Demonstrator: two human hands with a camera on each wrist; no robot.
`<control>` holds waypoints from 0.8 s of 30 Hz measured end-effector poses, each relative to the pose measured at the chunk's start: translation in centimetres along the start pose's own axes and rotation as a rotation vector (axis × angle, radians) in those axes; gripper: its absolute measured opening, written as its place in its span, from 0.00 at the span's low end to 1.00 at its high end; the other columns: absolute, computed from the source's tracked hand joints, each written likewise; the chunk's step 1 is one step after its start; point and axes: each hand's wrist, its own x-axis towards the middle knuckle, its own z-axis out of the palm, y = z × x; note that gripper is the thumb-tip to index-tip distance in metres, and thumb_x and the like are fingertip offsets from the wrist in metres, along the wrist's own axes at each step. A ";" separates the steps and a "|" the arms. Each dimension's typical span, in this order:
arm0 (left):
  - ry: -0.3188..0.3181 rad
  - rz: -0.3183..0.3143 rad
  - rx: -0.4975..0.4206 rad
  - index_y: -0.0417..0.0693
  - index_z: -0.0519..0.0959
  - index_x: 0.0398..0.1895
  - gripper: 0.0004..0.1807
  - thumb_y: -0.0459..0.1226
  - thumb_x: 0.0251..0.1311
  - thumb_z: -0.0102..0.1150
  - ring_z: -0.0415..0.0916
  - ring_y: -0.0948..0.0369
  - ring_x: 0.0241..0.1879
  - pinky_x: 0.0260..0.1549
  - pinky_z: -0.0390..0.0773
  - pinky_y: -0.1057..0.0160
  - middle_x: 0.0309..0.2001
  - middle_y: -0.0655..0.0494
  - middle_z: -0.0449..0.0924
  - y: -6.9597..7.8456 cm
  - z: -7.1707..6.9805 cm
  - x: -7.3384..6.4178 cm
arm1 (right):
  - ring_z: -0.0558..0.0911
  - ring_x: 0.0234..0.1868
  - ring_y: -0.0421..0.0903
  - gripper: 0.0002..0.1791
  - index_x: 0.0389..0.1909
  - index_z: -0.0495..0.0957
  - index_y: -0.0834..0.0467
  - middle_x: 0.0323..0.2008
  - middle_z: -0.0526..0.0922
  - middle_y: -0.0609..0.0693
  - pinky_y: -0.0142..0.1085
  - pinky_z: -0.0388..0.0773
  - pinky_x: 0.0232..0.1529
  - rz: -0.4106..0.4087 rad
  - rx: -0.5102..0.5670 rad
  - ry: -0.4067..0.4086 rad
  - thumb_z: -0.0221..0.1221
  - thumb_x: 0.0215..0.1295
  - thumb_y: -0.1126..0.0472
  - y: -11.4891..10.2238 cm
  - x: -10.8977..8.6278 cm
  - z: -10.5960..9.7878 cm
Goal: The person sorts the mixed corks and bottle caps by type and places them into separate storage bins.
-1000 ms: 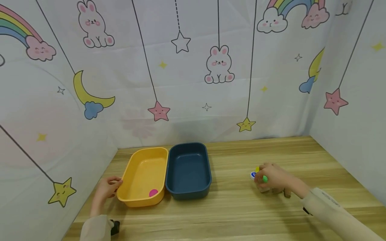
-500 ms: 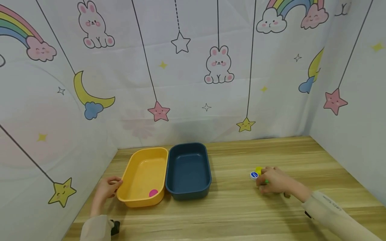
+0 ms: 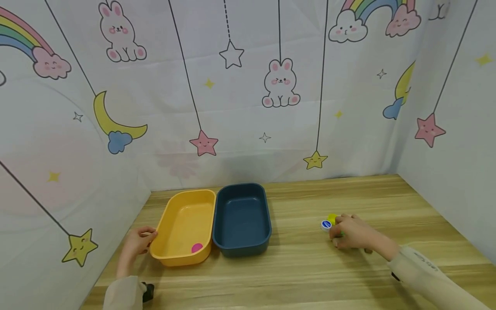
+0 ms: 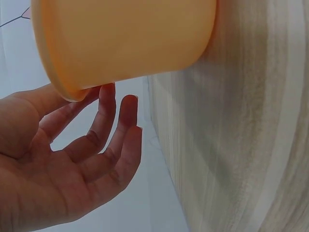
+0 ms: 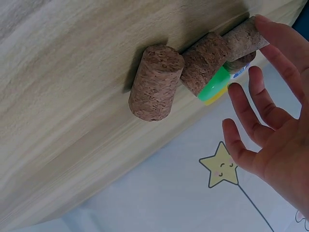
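Note:
My left hand (image 3: 137, 241) holds the left rim of a yellow bin (image 3: 186, 259); in the left wrist view the thumb and index finger meet at its rim, the other fingers loosely bent below. A pink round cap (image 3: 196, 248) lies inside that bin. Over on the right, my right hand (image 3: 354, 232) pinches a pale cork (image 5: 244, 39) between thumb and index finger. Beside it are a darker cork (image 5: 205, 63), a standing cork (image 5: 157, 83) and a partly hidden one. A green cap (image 5: 216, 84), a yellow cap (image 3: 332, 218) and a blue-and-white cap (image 3: 326, 225) sit close by.
A dark blue bin (image 3: 242, 251) stands against the yellow bin's right side. Both rest on a wood-grain table (image 3: 294, 275). A white printed cloth (image 3: 248, 163) encloses the table at the back and sides.
My right hand has lowered slightly and shifted right, covering corks seen earlier and baring more of the yellow and blue-and-white caps. The left hand and both bins stay put.

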 end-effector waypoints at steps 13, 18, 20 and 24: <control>0.003 0.003 -0.005 0.29 0.70 0.44 0.17 0.37 0.60 0.48 0.71 0.62 0.26 0.24 0.72 0.63 0.32 0.42 0.79 0.0 0.0 0.1 | 0.66 0.30 0.37 0.08 0.27 0.79 0.43 0.28 0.70 0.40 0.35 0.58 0.30 -0.001 -0.028 0.027 0.66 0.43 0.54 0.0 -0.3 -0.1; -0.002 0.001 -0.003 0.29 0.70 0.44 0.17 0.37 0.60 0.48 0.72 0.61 0.27 0.24 0.72 0.63 0.33 0.40 0.78 0.1 0.0 0.0 | 0.66 0.31 0.37 0.09 0.28 0.80 0.43 0.28 0.70 0.40 0.37 0.59 0.31 -0.010 -0.025 0.034 0.67 0.43 0.55 -0.1 -0.2 -0.3; -0.005 0.002 -0.003 0.29 0.70 0.44 0.17 0.37 0.60 0.48 0.72 0.61 0.27 0.24 0.72 0.63 0.34 0.40 0.78 0.1 0.0 0.0 | 0.66 0.30 0.37 0.09 0.29 0.80 0.44 0.27 0.70 0.40 0.37 0.60 0.31 -0.011 -0.017 0.038 0.67 0.44 0.55 -0.1 -0.1 -0.4; -0.006 0.004 -0.009 0.29 0.70 0.44 0.17 0.36 0.60 0.48 0.72 0.63 0.26 0.24 0.72 0.62 0.32 0.43 0.79 0.2 0.0 -0.1 | 0.66 0.31 0.37 0.09 0.29 0.80 0.45 0.27 0.70 0.40 0.40 0.63 0.31 -0.010 -0.012 0.054 0.67 0.44 0.55 -0.3 0.2 -0.5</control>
